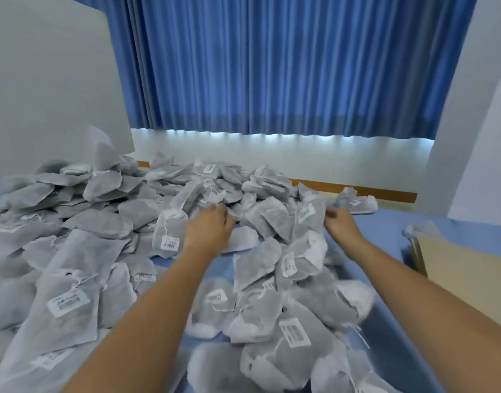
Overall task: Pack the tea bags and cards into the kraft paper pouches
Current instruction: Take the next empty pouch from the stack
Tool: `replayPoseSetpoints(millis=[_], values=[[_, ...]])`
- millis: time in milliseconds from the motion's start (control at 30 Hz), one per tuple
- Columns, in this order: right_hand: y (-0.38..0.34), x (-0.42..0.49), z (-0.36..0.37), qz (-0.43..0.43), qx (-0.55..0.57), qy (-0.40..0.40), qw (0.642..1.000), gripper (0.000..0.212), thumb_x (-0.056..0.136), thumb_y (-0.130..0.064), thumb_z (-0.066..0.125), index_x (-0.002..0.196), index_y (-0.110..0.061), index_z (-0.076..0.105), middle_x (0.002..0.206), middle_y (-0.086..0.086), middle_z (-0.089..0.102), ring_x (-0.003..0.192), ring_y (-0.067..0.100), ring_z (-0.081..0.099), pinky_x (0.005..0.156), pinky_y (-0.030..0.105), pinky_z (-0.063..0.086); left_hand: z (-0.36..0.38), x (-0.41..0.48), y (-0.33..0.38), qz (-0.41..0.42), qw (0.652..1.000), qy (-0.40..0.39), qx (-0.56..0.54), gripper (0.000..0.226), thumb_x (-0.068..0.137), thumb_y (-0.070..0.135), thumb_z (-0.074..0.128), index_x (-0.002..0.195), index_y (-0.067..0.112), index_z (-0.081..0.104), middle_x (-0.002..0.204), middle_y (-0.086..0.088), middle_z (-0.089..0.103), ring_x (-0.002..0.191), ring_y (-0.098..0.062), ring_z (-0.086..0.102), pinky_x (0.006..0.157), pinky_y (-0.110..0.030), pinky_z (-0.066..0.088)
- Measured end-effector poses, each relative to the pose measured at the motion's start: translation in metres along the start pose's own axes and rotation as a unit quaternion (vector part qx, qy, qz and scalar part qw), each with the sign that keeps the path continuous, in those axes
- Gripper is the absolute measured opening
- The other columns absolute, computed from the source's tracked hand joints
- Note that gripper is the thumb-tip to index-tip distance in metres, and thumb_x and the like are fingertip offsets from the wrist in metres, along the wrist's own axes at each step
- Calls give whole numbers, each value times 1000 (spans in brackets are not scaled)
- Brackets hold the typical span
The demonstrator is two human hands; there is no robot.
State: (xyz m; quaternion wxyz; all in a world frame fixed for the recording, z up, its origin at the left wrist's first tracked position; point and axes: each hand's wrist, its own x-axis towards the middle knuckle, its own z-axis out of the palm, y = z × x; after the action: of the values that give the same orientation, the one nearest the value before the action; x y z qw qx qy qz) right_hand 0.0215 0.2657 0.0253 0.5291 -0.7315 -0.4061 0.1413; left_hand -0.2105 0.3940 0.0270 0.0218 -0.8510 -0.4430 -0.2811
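Note:
Several grey tea bags [102, 222] with white labels and strings lie heaped across the blue table [385, 231]. My left hand [209, 226] reaches into the middle of the heap with its fingers bent down over the bags. Motion blur hides whether it holds one. My right hand [340, 222] is at the heap's right side and pinches the edge of an upright tea bag [310, 219] between thumb and fingers. A stack of kraft paper pouches [464, 279] lies at the table's right edge. No cards are in view.
A grey board [51, 86] leans at the back left behind the heap. Blue curtains [272, 66] hang over a white wall at the back. One tea bag [357, 202] lies apart at the far right. A tea bag [422, 229] rests on the pouches.

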Motion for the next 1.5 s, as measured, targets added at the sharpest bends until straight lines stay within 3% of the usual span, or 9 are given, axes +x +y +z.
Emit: replayPoseSetpoints(millis=[233, 367, 500, 633, 833, 1033, 1167, 1367, 1500], values=[[1, 133, 16, -18, 73, -24, 997, 55, 90, -46, 59, 141, -32, 44, 151, -3, 36, 138, 19, 34, 100, 29, 30, 24, 110, -80, -55, 990, 69, 111, 45, 94, 45, 39, 134, 27, 49, 131, -16, 45, 125, -34, 37, 102, -48, 30], [-6, 186, 45, 15, 81, -69, 994, 66, 83, -65, 52, 143, -41, 38, 155, -9, 27, 143, 20, 25, 102, 37, 25, 21, 172, -116, -98, 986, 20, 135, 53, 91, 62, 27, 139, 43, 35, 153, -10, 22, 141, -34, 16, 108, -63, 14], [-5, 217, 99, 42, 110, -175, 977, 80, 70, -73, 53, 140, -34, 46, 149, -4, 41, 133, 21, 43, 111, 42, 33, 34, 221, -151, -160, 981, -112, 19, 58, 92, 65, 19, 145, 44, 26, 159, -6, 10, 146, -29, 1, 115, -56, 4], [10, 223, 152, 58, 73, -263, 960, 86, 56, -76, 67, 130, -33, 58, 133, -1, 58, 119, 20, 56, 109, 42, 39, 86, 214, -139, -186, 944, -231, -147, 63, 93, 64, 28, 148, 33, 27, 160, -5, 5, 146, -29, 2, 116, -45, 7], [16, 199, 146, 66, 76, -336, 937, 85, 50, -70, 79, 124, -33, 61, 118, -4, 69, 110, 18, 65, 105, 40, 44, 82, 182, -122, -200, 921, -234, -239, 60, 92, 59, 34, 138, 22, 46, 150, -7, 35, 134, -29, 36, 103, -36, 27], [1, 123, 112, 46, 21, -312, 949, 56, 50, -75, 74, 98, -48, 65, 124, -13, 63, 114, 14, 59, 108, 39, 40, 46, 111, -89, -172, 912, -248, -277, 33, 94, 53, 34, 106, 31, 55, 137, -5, 46, 118, -23, 47, 100, -35, 33], [-15, 65, 82, -3, -65, -288, 955, 48, 79, -65, 58, 122, -42, 58, 144, -8, 46, 128, 15, 46, 112, 39, 32, 18, 55, -60, -166, 919, -259, -246, 58, 95, 58, 30, 139, 24, 44, 152, -8, 30, 137, -29, 31, 106, -35, 26], [-55, -25, 11, 4, -185, -236, 954, 67, 88, -65, 46, 142, -25, 45, 145, 4, 45, 126, 27, 46, 107, 43, 36, -31, -28, -13, -90, 947, -284, -118, 61, 96, 58, 17, 148, 30, 29, 158, -10, 17, 144, -30, 15, 115, -49, 18], [-50, -74, -55, -8, -245, -161, 956, 58, 92, -51, 52, 139, -17, 47, 149, 6, 41, 133, 26, 41, 105, 35, 31, -66, -70, -10, -28, 981, -190, -17, 55, 95, 37, 43, 146, 29, 21, 140, -6, 44, 116, -30, 50, 84, -45, 49]])
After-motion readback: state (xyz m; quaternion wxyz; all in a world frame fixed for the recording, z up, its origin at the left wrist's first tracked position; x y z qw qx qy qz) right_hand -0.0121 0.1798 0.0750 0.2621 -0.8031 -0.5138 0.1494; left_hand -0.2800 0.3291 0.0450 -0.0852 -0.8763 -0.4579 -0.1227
